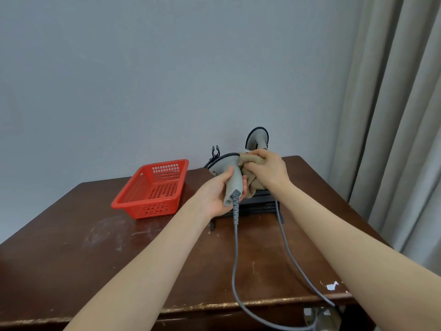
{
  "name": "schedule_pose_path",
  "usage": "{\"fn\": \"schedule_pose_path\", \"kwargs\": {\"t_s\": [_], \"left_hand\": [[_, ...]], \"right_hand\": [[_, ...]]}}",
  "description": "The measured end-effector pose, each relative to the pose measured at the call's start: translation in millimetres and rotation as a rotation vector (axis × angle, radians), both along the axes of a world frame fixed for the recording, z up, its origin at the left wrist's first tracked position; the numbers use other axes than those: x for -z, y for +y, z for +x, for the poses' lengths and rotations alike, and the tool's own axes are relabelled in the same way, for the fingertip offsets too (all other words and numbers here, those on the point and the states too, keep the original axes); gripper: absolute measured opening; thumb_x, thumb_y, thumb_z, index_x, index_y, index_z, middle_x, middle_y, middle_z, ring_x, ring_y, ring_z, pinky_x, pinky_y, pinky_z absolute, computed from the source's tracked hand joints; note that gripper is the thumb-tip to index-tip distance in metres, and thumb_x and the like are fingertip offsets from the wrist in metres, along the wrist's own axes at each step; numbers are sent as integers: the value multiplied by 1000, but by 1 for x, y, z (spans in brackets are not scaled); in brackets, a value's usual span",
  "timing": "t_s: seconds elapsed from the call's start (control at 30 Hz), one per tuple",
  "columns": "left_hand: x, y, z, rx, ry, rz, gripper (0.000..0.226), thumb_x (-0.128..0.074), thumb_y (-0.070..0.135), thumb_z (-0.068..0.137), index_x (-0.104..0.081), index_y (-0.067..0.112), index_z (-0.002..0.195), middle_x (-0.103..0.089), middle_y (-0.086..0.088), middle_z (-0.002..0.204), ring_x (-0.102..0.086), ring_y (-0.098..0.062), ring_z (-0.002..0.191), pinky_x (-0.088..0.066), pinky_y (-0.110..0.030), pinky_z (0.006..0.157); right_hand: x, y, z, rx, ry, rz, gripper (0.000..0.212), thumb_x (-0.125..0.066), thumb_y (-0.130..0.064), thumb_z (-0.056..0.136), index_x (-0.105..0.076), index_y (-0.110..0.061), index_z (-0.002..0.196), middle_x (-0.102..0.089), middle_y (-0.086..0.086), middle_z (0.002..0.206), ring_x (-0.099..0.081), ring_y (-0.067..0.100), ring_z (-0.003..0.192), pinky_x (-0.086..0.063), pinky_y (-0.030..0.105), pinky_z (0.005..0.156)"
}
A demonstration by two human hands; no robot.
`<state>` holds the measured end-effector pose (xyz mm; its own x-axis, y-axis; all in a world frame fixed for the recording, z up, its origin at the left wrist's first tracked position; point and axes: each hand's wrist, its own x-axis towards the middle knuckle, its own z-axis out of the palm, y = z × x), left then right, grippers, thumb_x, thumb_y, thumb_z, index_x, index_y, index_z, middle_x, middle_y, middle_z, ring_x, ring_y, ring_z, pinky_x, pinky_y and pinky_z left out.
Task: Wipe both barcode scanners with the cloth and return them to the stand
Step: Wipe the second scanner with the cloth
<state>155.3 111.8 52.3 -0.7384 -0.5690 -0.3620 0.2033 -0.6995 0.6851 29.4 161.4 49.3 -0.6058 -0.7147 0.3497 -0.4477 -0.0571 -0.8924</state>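
1. The person's left hand is gripping the handle of a grey barcode scanner, with the fingers curling round it from the left and the thumb lying along its front.
2. This scanner is being held in the air above the table, just in front of the stand, with its head tilting up and away to the left.
3. The right hand is clutching a bunched tan cloth, the fingers closing round it, and is pressing it against the right side of the scanner where head and handle meet.
4. Part of the cloth is hanging down between the two hands.
5. The second scanner is sitting on the black stand behind the right hand, with its head pointing upward and its lower part hiding behind the hand.
6. A black forked clip is sticking up just left of the held scanner's head.
7. A grey cable is running from the held scanner's handle down over the front edge of the table, and a second cable is trailing from the stand area toward the right corner.
8. A red perforated basket is sitting on the table to the left of the stand, apart from both hands.
9. A pale curtain is hanging at the right.
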Motion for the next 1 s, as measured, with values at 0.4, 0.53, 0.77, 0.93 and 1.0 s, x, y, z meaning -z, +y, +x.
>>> {"fn": "schedule_pose_path", "kwargs": {"t_s": [0.4, 0.53, 0.77, 0.93, 1.0], "left_hand": [[13, 9, -18, -151, -259, -334, 52, -31, 52, 98, -52, 5, 93, -46, -7, 63, -42, -13, 41, -32, -16, 33], [19, 8, -16, -161, -272, -357, 50, -28, 49, 100, -57, 8, 93, -49, -4, 54, -42, -13, 37, -31, -17, 33], [16, 16, -15, -160, -277, -353, 35, -35, 33, 99, -50, 4, 86, -47, -8, 60, -42, -15, 35, -32, -16, 33], [20, 10, -10, -177, -252, -337, 32, -34, 28, 95, -52, 4, 83, -50, -7, 62, -45, -17, 37, -34, -17, 35], [21, 9, -8, -166, -253, -339, 29, -35, 27, 93, -54, 7, 84, -51, -7, 64, -45, -17, 41, -36, -18, 36]], "right_hand": [[-10, 13, -2, -198, 177, 19, 29, -60, -9, 79, -72, -34, 73, -66, -4, 101, -54, 13, 104, -42, 29, 96], [-12, 20, 0, -277, 264, 126, 14, -65, -10, 76, -78, -16, 80, -64, 16, 95, -55, 21, 96, -45, 35, 92], [-8, 8, -3, -10, 432, 142, 27, -58, -14, 84, -73, -27, 101, -41, -8, 79, -48, 15, 89, -39, 29, 77], [-8, 21, 3, -254, 269, 103, 29, -60, -2, 78, -76, -24, 86, -55, -11, 83, -52, 10, 87, -41, 20, 82], [-12, 27, 6, -316, 298, 126, 28, -62, -3, 76, -75, -27, 77, -55, -10, 78, -53, 1, 76, -41, 12, 73]]}}
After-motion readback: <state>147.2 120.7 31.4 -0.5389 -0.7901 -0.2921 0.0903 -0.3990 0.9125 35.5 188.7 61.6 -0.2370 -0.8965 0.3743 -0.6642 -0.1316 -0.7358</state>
